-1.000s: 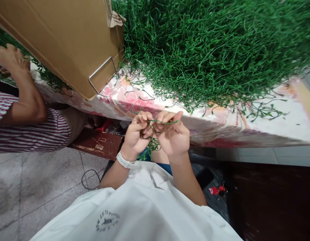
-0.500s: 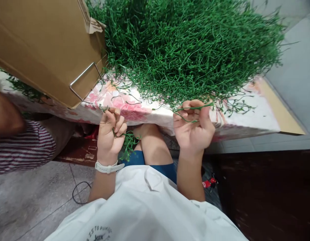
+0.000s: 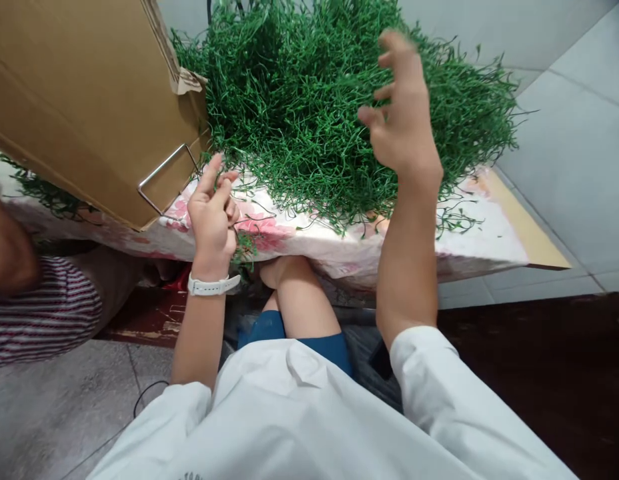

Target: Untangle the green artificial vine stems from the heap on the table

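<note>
A large heap of thin green plastic stems [image 3: 299,127], with small forked tips, covers the table's far part. My left hand [image 3: 212,213] is over the table's front edge beside a cardboard box. Its index finger points out while the other fingers curl round a small bunch of green stems [image 3: 245,248] that hangs out below the hand. My right hand [image 3: 404,113] hovers above the right part of the heap, slightly blurred. Its fingers are bent and spread apart, and I see nothing between them.
A tall cardboard box [image 3: 84,100] stands on the left, a bent metal wire frame [image 3: 162,170] against it. A flowered cloth [image 3: 319,243] covers the table. A co-worker's striped garment [image 3: 44,303] shows at the left. Tiled walls [image 3: 564,160] rise behind and right.
My right hand has left the table's front edge and gone forward over the heap; the green stem it held no longer shows in it. My left hand has moved slightly forward, its index finger straightened.
</note>
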{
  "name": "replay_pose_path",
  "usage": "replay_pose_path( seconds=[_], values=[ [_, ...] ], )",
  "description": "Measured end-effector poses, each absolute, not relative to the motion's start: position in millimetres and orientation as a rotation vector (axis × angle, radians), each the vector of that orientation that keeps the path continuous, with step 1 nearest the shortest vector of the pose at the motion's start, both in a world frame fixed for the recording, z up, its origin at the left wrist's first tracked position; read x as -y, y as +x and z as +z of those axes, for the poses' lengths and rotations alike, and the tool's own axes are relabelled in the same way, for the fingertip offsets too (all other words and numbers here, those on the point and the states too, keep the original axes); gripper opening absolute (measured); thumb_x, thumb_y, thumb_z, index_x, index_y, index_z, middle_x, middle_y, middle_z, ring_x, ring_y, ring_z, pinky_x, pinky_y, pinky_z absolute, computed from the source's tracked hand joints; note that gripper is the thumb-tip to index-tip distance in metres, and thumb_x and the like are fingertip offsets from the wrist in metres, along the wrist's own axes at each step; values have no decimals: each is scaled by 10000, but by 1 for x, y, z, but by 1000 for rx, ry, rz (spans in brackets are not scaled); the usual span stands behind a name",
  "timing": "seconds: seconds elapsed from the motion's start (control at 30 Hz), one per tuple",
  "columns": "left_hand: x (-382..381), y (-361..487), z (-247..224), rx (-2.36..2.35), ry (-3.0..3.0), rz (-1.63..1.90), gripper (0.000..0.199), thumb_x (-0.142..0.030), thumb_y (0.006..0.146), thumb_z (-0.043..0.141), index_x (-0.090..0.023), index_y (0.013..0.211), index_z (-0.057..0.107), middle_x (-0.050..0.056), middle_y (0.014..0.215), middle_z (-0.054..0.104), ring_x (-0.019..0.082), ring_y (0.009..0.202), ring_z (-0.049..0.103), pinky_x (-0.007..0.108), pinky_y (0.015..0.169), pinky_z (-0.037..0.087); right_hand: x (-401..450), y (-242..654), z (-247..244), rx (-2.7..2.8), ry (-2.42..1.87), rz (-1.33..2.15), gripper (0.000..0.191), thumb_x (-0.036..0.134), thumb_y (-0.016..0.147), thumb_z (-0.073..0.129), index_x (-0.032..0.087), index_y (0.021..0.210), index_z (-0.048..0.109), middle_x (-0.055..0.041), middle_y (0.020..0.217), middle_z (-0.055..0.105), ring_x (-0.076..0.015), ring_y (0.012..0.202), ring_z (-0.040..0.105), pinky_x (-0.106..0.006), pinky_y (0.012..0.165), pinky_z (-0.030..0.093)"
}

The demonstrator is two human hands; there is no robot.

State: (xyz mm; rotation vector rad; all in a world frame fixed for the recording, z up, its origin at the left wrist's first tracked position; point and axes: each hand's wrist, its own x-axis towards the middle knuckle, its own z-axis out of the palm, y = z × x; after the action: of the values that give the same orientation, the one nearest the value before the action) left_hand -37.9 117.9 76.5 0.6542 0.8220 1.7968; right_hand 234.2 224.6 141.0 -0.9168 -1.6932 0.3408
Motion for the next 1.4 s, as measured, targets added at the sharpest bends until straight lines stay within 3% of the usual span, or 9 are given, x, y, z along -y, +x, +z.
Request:
replay_pose_path(
  seconds=[0.13, 0.23, 0.3, 0.57, 0.87, 1.0, 1.1, 1.27, 1.4],
  values=[
    [-126, -47, 78, -765, 625, 1754, 175, -148, 908, 725, -305, 956, 789, -63, 739, 693, -1, 370, 310, 195, 357, 240, -229, 256, 129, 1687, -1073, 167, 380, 149, 771, 891, 260, 1109, 757, -93, 1197, 641, -189, 988, 578, -290, 724, 478],
    [-114, -41, 81, -726, 556, 1660, 134, -208, 967, 683, -286, 1029, 772, -67, 671, 617, 18, 364, 272, 205, 354, 248, -177, 233, 104, 1617, -864, 255, 138, 280, 952, 726, 240, 1075, 774, -67, 1026, 678, -143, 776, 573, -301, 650, 426],
    [-105, -30, 86, -718, 504, 1609, 159, -223, 1013, 622, -270, 1086, 756, -65, 638, 575, 35, 370, 270, 204, 354, 255, -135, 205, 86, 1704, -719, 534, 230, 390, 1027, 607, 236, 1091, 765, -46, 934, 705, -147, 761, 605, -304, 657, 442],
    [-90, 0, 92, -627, 447, 1560, 297, -310, 1105, 445, -220, 1090, 727, -41, 671, 539, 41, 447, 422, 166, 465, 380, -77, 136, 25, 1715, -703, 1038, 266, 453, 890, 778, 213, 997, 735, -61, 973, 758, -188, 880, 686, -305, 780, 533],
    [-67, -9, 58, -735, 881, 1495, 747, -853, 878, 475, -189, 996, 796, 95, 966, 748, 183, 853, 702, 277, 775, 598, -64, 140, 24, 1160, -638, 1365, 346, 505, 792, 855, 199, 820, 697, 2, 725, 676, -115, 622, 610, -237, 591, 507],
    [-59, -10, 38, -765, 1297, 1392, 416, -594, 824, 805, -208, 975, 839, 86, 1057, 768, 196, 1027, 711, 280, 921, 573, -63, 136, 18, 1033, -652, 1354, 363, 511, 750, 891, 213, 766, 685, 12, 691, 654, -131, 630, 608, -263, 625, 513],
    [-58, -6, 34, -803, 1350, 1491, 175, -341, 791, 900, -202, 858, 817, 45, 917, 767, 148, 930, 722, 242, 883, 562, -61, 135, 13, 989, -636, 1251, 329, 509, 785, 867, 231, 774, 691, -15, 787, 683, -168, 763, 644, -307, 753, 540],
    [-54, 12, 33, -752, 818, 1644, 372, -454, 682, 956, -211, 796, 698, -38, 755, 729, 94, 716, 705, 199, 751, 570, -56, 135, 5, 841, -496, 1313, 411, 570, 806, 821, 237, 700, 606, -35, 940, 623, -186, 906, 595, -332, 853, 519],
    [-56, 15, 30, -686, 585, 1618, 372, -245, 639, 980, -211, 758, 628, -78, 727, 678, 67, 687, 679, 164, 705, 560, -53, 134, -1, 806, -388, 1397, 436, 521, 802, 835, 215, 667, 556, -14, 872, 525, -149, 834, 541, -290, 807, 501]
  ],
)
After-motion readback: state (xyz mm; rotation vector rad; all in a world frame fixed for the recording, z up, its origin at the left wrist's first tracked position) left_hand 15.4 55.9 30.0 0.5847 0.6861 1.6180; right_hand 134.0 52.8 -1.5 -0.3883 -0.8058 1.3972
